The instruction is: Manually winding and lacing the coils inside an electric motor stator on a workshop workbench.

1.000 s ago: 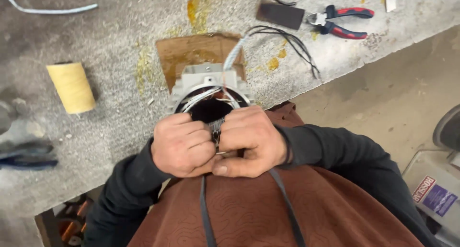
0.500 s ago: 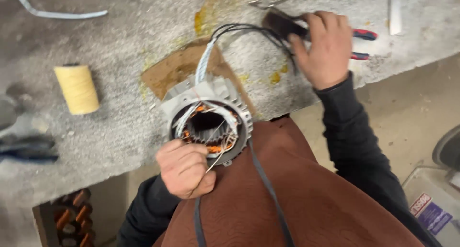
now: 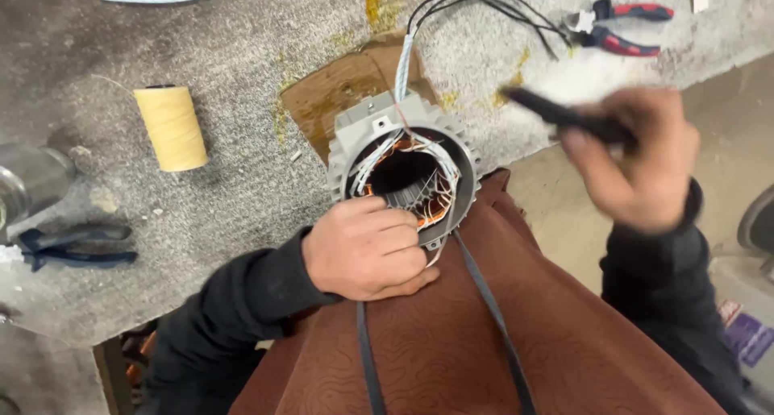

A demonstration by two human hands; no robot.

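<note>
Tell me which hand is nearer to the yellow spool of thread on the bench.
Left. The left hand rests at the motor stator's lower rim, right of the yellow spool. The right hand is farther right, off the bench edge, holding a dark tool.

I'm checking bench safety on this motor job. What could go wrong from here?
The stator housing sits at the bench edge, steadied only by the left hand; it might tip toward the lap if that hold loosens.

The right hand carries a dark tool, blurred; brought in carelessly, it could nick the copper windings.

The black leads trail near the pliers and could snag.
</note>
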